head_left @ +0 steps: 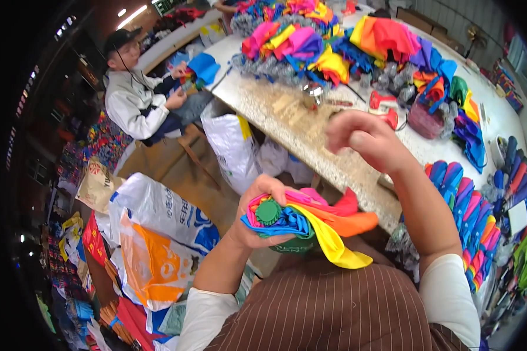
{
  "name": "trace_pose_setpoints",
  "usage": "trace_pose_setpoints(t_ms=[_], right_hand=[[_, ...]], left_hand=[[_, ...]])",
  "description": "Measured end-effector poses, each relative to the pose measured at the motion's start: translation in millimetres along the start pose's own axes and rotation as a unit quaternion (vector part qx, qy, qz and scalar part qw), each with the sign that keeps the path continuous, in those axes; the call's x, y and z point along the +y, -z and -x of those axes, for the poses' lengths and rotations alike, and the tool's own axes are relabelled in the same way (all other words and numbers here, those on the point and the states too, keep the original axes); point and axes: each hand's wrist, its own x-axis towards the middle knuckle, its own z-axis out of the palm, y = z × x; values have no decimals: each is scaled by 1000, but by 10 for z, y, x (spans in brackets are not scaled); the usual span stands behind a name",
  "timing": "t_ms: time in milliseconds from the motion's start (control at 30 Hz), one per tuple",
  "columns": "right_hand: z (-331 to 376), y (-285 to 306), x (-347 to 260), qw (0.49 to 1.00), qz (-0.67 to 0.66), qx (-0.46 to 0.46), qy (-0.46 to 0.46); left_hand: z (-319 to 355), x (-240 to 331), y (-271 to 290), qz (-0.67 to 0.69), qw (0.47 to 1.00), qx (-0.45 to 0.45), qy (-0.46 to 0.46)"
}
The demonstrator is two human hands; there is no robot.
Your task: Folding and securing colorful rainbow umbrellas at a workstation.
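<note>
My left hand (255,225) is wrapped round a half-rolled rainbow umbrella (301,219), held in front of my apron. The round green end (267,212) of the umbrella, ridged at its edge, faces up beside my thumb. Pink and blue cloth is bundled round it, while red, orange and yellow panels hang loose to the right. Over the table edge my right hand (363,137) is raised, apart from the umbrella. Its fingers are loosely bent and a little blurred, with a gap to the thumb and nothing visible in them.
Colourful folded umbrellas (334,47) are heaped on the white worktable (298,111), with a shiny metal object (312,93) and red tools (382,100) near its edge. More rolled umbrellas (474,216) lie right. Plastic sacks (158,228) stand left. Another person (137,96) sits holding blue cloth.
</note>
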Motion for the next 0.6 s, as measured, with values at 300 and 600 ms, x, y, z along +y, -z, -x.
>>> trace_pose_setpoints(t_ms=[300, 600], right_hand=[[-128, -639, 219, 973, -88, -142, -159], [11, -495, 441, 959, -127, -170, -188]], left_hand=[[-701, 135, 4, -232, 927, 258, -142], [-553, -53, 76, -194, 936, 282, -88]])
